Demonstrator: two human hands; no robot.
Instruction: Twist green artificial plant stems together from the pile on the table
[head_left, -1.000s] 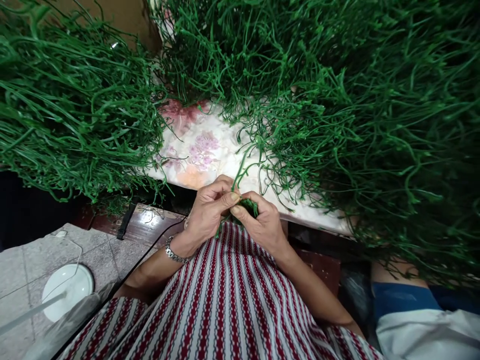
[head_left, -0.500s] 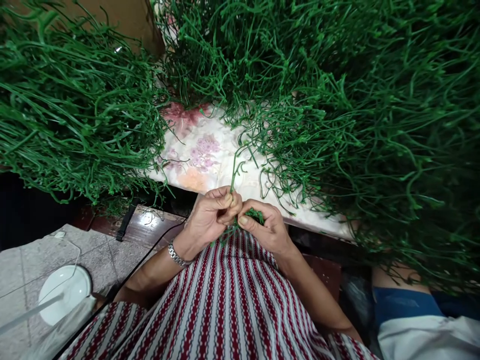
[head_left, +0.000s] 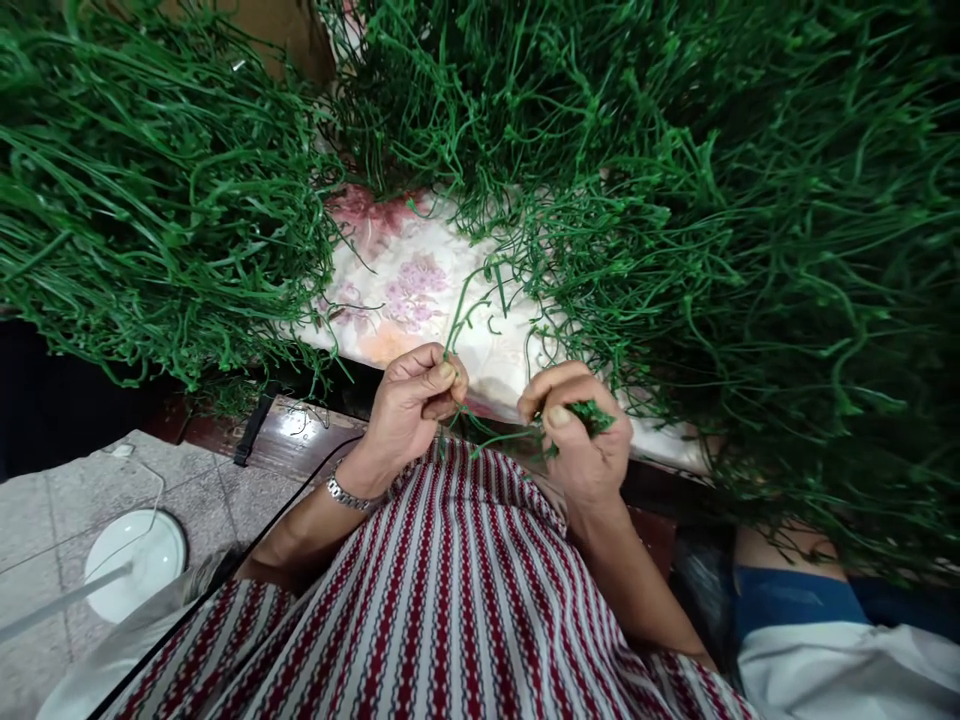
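- The green strands (head_left: 712, 250), heaped along the far and right edges of the desk, look like smooth plastic with a faint sheen.
- The thin green strand (head_left: 461, 305), pinched in the left grip (head_left: 412, 400), has the same slick plastic look.
- The green tuft (head_left: 589, 415) bunched in the right grip (head_left: 581, 440) looks finer and matt.
- The desk cover (head_left: 405, 290) is a flower-printed sheet, smooth with a soft gloss.
- The desk's near edge (head_left: 300, 440) is dark wood, polished and reflecting light.
- The watch band (head_left: 345, 493) is shiny linked metal.
- The striped garment (head_left: 465, 590) is woven cloth, matt.
- The floor (head_left: 45, 510) is grey tile, dull and speckled.
- The white round base (head_left: 135, 560) is glossy.
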